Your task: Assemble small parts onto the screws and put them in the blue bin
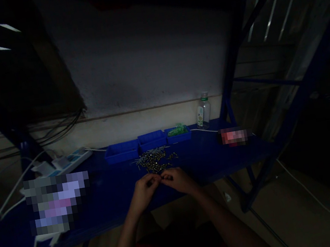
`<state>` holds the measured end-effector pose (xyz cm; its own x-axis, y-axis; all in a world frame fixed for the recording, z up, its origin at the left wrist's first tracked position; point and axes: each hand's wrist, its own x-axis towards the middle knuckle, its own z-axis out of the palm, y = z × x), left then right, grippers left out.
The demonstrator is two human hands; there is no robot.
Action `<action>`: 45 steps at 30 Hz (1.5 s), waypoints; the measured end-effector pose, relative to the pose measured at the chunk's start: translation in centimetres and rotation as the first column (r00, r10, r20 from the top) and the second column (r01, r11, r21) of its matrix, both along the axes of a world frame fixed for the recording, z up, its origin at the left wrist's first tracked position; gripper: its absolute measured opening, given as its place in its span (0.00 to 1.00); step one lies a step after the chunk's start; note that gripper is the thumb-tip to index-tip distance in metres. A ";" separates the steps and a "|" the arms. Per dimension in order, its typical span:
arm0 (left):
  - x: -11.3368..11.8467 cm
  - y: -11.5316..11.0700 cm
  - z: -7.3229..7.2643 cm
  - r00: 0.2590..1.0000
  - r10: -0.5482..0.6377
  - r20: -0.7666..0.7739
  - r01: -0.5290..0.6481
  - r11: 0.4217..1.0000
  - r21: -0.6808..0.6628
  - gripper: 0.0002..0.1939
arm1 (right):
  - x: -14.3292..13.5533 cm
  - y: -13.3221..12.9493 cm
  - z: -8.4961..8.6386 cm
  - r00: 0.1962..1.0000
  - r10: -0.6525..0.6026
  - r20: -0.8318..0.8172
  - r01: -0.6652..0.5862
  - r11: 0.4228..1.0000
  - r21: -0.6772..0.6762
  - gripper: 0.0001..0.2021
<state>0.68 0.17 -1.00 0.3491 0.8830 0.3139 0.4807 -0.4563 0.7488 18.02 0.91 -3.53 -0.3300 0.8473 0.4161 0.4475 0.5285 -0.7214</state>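
Observation:
My left hand (146,188) and my right hand (177,179) meet at the fingertips over the front of the blue table (104,197). Both are closed in a pinch, and whatever lies between the fingers is too small and dark to name. Just beyond them spreads a loose pile of small metal parts (156,165), brass-coloured pieces in front. Thin silvery pins or screws (145,157) lie along the pile's back and left side.
Behind the pile stand a left blue bin (122,152), a middle blue bin (152,140) and a right blue bin (179,138) holding green plastic (178,130). A clear bottle (203,112) is at the back right. Power strips (76,158) and white cables occupy the left.

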 end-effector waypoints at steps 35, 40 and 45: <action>0.3 0.1 -0.1 0.992 -0.080 -0.096 0.079 0.997 -0.011 0.15 | 0.4 -0.1 -0.1 0.977 -0.002 -0.215 -0.017 0.996 -0.089 0.10; 0.2 0.1 -0.1 0.998 -0.034 -0.055 0.035 0.999 0.009 0.15 | 0.6 -0.1 0.1 0.978 -0.014 -0.207 -0.004 0.996 -0.086 0.13; -0.4 0.5 0.5 0.990 0.141 -0.006 -0.141 0.990 0.020 0.17 | 0.4 0.1 0.0 0.977 -0.115 -0.180 0.101 0.991 -0.086 0.11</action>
<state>0.32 0.69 -0.48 0.2242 0.9171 0.3295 0.5465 -0.3983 0.7367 18.38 1.04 -3.49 -0.1590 0.9052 0.3940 0.3548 0.4248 -0.8328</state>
